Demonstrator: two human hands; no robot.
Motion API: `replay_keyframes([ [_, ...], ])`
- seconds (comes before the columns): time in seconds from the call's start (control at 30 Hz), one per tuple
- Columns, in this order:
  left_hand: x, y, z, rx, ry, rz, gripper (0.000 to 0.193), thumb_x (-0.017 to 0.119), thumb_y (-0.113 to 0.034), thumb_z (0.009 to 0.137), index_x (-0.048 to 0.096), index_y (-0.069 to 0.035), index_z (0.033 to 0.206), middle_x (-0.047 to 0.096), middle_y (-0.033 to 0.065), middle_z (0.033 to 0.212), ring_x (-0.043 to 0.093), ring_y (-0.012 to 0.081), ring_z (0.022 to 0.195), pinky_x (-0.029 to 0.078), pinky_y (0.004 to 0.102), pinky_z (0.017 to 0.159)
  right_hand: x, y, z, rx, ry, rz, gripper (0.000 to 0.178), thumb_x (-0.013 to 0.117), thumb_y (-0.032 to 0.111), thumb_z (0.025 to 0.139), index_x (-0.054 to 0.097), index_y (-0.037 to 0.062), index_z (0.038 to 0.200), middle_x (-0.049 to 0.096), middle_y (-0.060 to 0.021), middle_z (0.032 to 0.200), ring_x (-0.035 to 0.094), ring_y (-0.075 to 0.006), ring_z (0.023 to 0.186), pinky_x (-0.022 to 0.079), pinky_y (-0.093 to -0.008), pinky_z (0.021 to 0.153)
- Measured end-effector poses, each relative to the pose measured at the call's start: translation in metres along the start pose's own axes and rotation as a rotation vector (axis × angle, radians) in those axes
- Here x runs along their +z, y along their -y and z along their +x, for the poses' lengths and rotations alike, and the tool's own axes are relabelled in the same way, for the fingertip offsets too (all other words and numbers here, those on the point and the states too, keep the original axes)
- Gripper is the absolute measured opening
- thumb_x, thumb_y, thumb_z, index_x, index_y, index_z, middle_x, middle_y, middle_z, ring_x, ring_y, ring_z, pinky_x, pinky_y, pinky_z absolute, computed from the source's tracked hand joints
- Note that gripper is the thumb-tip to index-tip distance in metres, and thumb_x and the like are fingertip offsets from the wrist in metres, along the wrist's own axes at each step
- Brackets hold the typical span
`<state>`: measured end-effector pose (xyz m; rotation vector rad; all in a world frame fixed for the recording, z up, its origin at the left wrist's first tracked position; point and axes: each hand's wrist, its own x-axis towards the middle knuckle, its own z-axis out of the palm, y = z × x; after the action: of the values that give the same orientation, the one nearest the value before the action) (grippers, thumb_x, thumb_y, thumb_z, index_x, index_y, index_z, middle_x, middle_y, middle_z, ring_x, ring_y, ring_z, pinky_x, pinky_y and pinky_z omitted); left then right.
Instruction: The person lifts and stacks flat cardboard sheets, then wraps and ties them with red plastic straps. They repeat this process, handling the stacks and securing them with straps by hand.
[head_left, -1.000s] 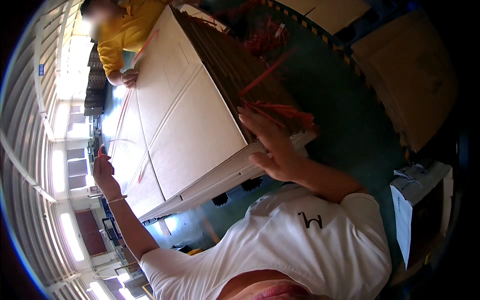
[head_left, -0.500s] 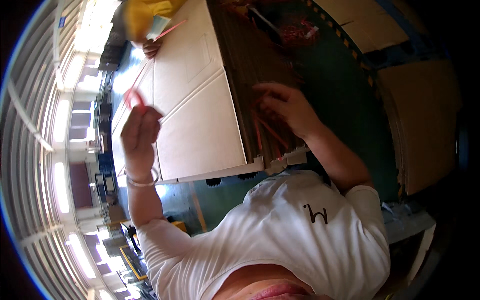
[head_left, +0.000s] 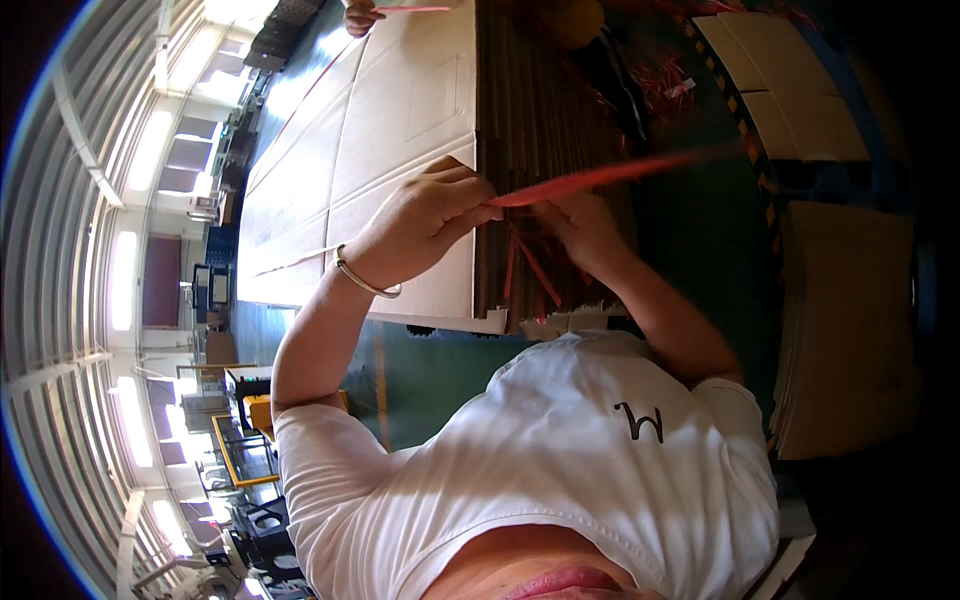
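Observation:
My left hand (head_left: 435,212) is closed over the upper edge of a stack of flat cardboard boxes (head_left: 405,260). Pinched in its fingertips is a red plastic strap (head_left: 575,186), whose loose end sweeps out to the right, smeared by motion. Just under that strap my right hand (head_left: 588,232) is curled against the dark side of the stack. Its fingertips are partly hidden by shadow and by the strap. Short red strands (head_left: 530,265) hang down the stack's side beside these fingers, which appear closed on the strap there.
At the far end, another person's hand (head_left: 362,16) grips a red strap over the boxes. More flat cardboard (head_left: 845,320) is stacked on the right, past a yellow-and-black floor line (head_left: 735,110). A tangle of red strap (head_left: 665,85) lies on the green floor.
My left hand has come down from its raised place on the left to the stack's edge, bringing the strap across to the right. My right hand stays by the stack's side.

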<state>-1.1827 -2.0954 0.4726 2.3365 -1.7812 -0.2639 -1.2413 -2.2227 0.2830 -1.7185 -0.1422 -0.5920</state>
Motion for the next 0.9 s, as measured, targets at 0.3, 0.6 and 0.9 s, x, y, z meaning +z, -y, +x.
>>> replay_keyframes([
  [0.3,0.008,0.009,-0.001,-0.044,-0.059,-0.017,0.009,0.053,-0.011,0.081,0.056,-0.003,0.079,0.051,0.0108,0.072,0.05,0.0271,0.074,0.041,0.0334,0.065,-0.029,-0.003,0.019,0.147,-0.225,1.353,0.018,0.047,0.024,0.089,0.05,0.0097,0.077,0.053,-0.0026,0.087,0.051,-0.0107,0.08,0.042,-0.02,0.058],
  [0.6,0.02,0.009,0.004,-0.182,-0.083,-0.157,0.017,0.055,-0.012,0.081,0.06,-0.004,0.095,0.054,0.0095,0.074,0.052,0.0239,0.063,0.043,0.0295,0.059,-0.07,0.055,0.033,-0.272,0.017,1.124,0.035,0.047,0.032,0.088,0.041,0.0059,0.065,0.042,-0.0057,0.074,0.044,-0.0129,0.069,0.036,-0.0181,0.048],
  [0.9,0.019,0.002,0.014,-0.365,-0.24,-0.571,0.016,0.054,-0.012,0.084,0.061,-0.001,0.093,0.058,-0.0003,0.071,0.045,0.0051,0.059,0.04,0.0191,0.053,-0.041,0.079,0.077,-0.195,-0.216,0.984,0.024,0.043,0.02,0.09,0.051,0.0004,0.1,0.053,-0.0092,0.093,0.053,-0.0123,0.08,0.042,-0.0214,0.061],
])
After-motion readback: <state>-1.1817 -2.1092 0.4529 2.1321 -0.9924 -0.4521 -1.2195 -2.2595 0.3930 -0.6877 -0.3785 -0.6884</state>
